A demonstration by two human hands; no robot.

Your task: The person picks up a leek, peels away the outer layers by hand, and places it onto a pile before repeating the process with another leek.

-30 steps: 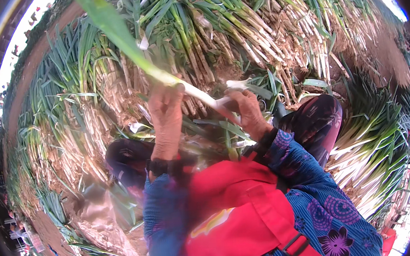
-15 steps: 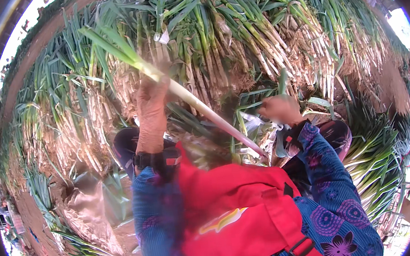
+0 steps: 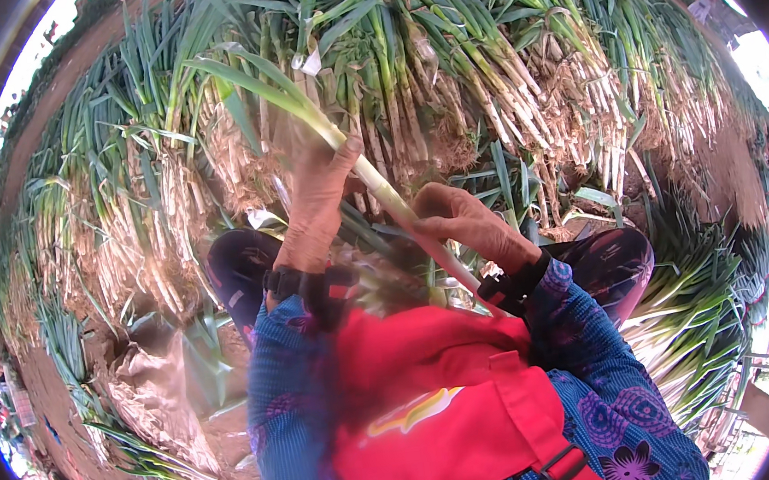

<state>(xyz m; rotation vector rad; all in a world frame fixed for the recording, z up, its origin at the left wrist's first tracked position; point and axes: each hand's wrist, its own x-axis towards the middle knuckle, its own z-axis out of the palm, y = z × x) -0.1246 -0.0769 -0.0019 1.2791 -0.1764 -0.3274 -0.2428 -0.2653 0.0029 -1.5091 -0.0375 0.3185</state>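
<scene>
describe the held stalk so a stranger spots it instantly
Start at the bright red cloth apron, bottom centre. Just above, the bare left hand grips a long, pale stalk with green leaves, the right hand lower along it. Unlike the brownish stalks massed beyond, it slants alone.

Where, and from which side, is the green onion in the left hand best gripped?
Probably its pale stem, below the left hand, coming from the right and closing across its slant: it is slim and straight there, whereas the leaves above splay apart.

leek (image 3: 387, 198) looked smooth and faintly glossy, red apron (image 3: 449, 433) was matt cloth, pale sheet (image 3: 156, 387) was crinkled plastic, black buckle (image 3: 564, 467) looked plastic
</scene>
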